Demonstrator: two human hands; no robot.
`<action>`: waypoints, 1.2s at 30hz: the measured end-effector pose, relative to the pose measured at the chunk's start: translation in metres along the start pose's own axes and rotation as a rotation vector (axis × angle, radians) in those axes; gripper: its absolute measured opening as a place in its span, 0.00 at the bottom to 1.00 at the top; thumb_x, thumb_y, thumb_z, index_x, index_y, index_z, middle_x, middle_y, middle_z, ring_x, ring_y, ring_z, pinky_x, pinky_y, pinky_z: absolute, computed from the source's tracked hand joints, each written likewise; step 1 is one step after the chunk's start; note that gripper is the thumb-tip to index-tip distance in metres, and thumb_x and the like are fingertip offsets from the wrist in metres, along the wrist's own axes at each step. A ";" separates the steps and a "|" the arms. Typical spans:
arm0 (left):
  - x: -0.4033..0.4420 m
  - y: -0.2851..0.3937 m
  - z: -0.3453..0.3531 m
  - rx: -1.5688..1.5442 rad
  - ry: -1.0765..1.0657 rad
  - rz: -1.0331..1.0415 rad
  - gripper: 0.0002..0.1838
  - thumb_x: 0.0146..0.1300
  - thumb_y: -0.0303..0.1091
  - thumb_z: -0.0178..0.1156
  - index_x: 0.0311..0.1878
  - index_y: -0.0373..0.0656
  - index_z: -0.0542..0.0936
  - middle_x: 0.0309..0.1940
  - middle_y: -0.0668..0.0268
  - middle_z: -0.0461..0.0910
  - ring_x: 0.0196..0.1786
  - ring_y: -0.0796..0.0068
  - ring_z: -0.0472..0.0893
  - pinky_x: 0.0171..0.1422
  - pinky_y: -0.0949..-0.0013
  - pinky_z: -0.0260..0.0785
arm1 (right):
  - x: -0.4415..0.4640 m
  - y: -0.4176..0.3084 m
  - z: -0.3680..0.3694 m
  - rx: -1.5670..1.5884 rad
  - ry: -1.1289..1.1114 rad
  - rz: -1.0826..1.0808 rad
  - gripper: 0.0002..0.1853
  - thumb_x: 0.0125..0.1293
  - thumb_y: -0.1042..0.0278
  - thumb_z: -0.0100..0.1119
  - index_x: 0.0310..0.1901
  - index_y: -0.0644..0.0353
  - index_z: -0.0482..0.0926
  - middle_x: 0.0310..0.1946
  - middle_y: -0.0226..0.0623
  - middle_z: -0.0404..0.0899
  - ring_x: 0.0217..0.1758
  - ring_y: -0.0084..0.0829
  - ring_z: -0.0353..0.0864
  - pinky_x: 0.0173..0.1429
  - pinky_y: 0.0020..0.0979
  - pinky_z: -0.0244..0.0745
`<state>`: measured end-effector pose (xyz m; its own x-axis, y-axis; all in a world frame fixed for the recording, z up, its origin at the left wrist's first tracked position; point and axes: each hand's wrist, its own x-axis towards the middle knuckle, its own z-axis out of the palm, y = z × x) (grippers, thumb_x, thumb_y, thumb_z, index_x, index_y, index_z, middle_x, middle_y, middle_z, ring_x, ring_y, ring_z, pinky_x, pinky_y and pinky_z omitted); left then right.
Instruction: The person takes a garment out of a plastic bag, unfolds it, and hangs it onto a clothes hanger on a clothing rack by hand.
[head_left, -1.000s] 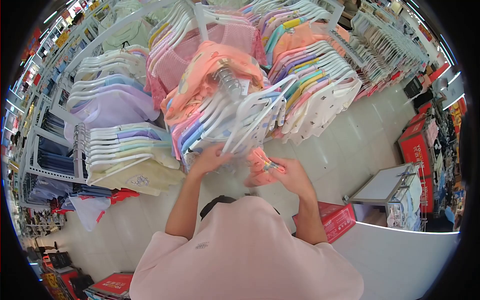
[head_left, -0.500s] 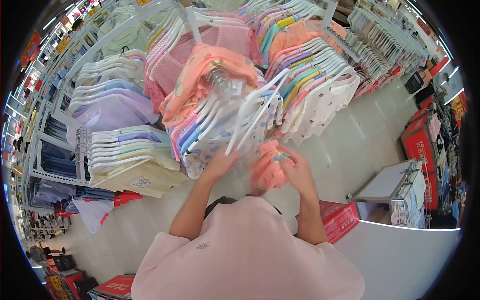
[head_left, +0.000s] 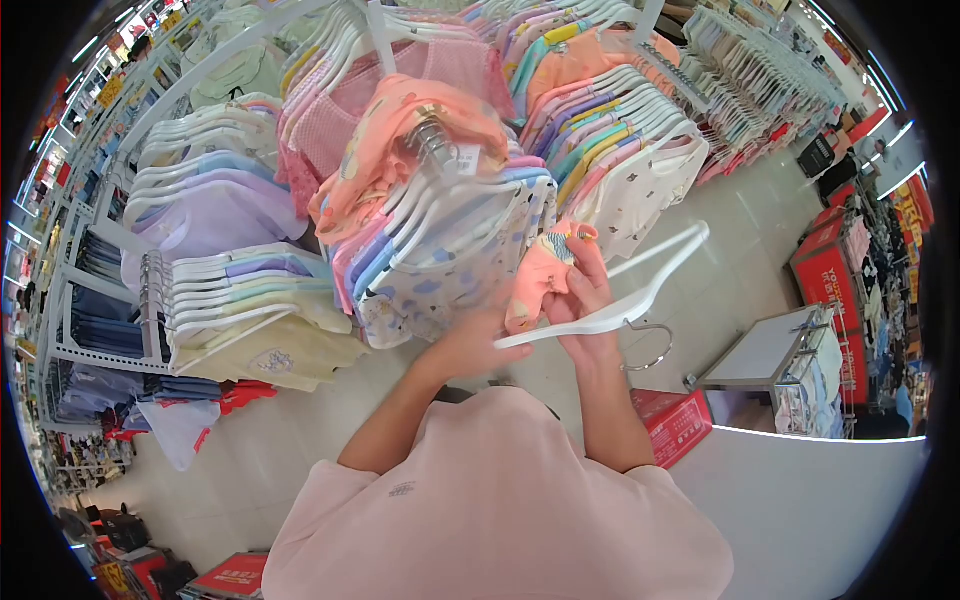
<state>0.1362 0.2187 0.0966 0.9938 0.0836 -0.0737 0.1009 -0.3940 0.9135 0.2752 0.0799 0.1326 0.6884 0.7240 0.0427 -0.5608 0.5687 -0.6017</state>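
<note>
My left hand [head_left: 465, 345], slightly blurred, is closed on one end of a white clothes hanger [head_left: 615, 318]. The hanger slants up to the right across my right wrist, its metal hook hanging below. My right hand [head_left: 588, 305] grips a bunched coral children's garment [head_left: 545, 270] with a yellow and dark print near its top. Just beyond both hands hang white tops with blue spots [head_left: 430, 285] on the rack. A coral printed garment [head_left: 400, 125] lies draped over that row's hanger hooks.
Pale yellow tops [head_left: 270, 355] and lilac tops [head_left: 220, 225] hang at the left. White patterned tops [head_left: 645, 185] hang at the right, beside the tiled floor [head_left: 735, 240]. A red box [head_left: 675, 425] and a white-topped stand [head_left: 750, 360] are at my right.
The hanger has swung from upright against the rack to a rightward slant over my right wrist, hook end down. My right hand has raised the coral garment.
</note>
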 end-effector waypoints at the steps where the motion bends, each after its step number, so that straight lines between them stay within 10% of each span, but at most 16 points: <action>1: -0.002 0.014 -0.005 0.004 -0.028 0.001 0.23 0.63 0.42 0.69 0.59 0.42 0.82 0.41 0.61 0.85 0.43 0.66 0.82 0.54 0.63 0.73 | 0.004 0.000 0.003 0.040 -0.052 -0.005 0.23 0.74 0.75 0.55 0.69 0.60 0.71 0.62 0.35 0.74 0.63 0.33 0.77 0.62 0.41 0.80; 5: -0.007 0.011 0.009 -0.102 0.078 0.210 0.16 0.63 0.41 0.68 0.48 0.41 0.84 0.40 0.63 0.85 0.42 0.67 0.82 0.51 0.63 0.74 | 0.021 0.000 0.007 0.121 -0.236 -0.054 0.24 0.72 0.73 0.61 0.68 0.56 0.73 0.66 0.38 0.74 0.68 0.39 0.76 0.70 0.47 0.75; 11: -0.012 -0.003 0.020 -0.230 -0.329 -0.169 0.14 0.65 0.44 0.65 0.44 0.43 0.83 0.35 0.62 0.83 0.39 0.68 0.81 0.49 0.64 0.74 | 0.026 -0.002 0.042 0.125 -0.356 0.074 0.34 0.74 0.74 0.55 0.79 0.56 0.57 0.70 0.41 0.71 0.70 0.39 0.74 0.73 0.44 0.70; 16: -0.021 0.025 0.023 -0.248 -0.153 0.162 0.12 0.67 0.39 0.61 0.46 0.43 0.86 0.34 0.64 0.85 0.37 0.69 0.83 0.44 0.61 0.74 | 0.013 0.008 0.044 -0.353 -0.064 0.280 0.39 0.73 0.73 0.56 0.81 0.57 0.51 0.77 0.47 0.61 0.73 0.39 0.71 0.74 0.40 0.67; 20: -0.025 0.014 0.008 0.106 -0.171 -0.040 0.13 0.68 0.33 0.59 0.50 0.40 0.85 0.35 0.63 0.86 0.36 0.69 0.84 0.43 0.60 0.75 | -0.007 0.000 0.018 -0.581 0.053 0.357 0.35 0.75 0.71 0.56 0.80 0.61 0.56 0.76 0.52 0.62 0.71 0.41 0.74 0.72 0.39 0.70; 26: -0.028 0.000 -0.008 -0.158 0.006 -0.051 0.17 0.71 0.35 0.59 0.56 0.34 0.81 0.33 0.65 0.83 0.33 0.74 0.81 0.41 0.66 0.76 | -0.061 -0.043 -0.046 -0.618 -0.137 0.350 0.22 0.75 0.69 0.56 0.66 0.70 0.74 0.61 0.48 0.80 0.63 0.38 0.81 0.65 0.37 0.76; 36: -0.036 -0.001 -0.047 0.059 -0.058 -0.131 0.16 0.73 0.39 0.59 0.50 0.33 0.82 0.23 0.62 0.80 0.27 0.73 0.77 0.35 0.64 0.71 | -0.047 0.003 -0.039 -0.957 0.202 0.045 0.14 0.70 0.67 0.64 0.49 0.70 0.84 0.39 0.34 0.86 0.44 0.23 0.83 0.52 0.29 0.77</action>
<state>0.0979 0.2593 0.1171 0.9729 0.0849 -0.2152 0.2305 -0.4369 0.8695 0.2592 0.0320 0.0980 0.7912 0.6063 -0.0801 -0.0398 -0.0795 -0.9960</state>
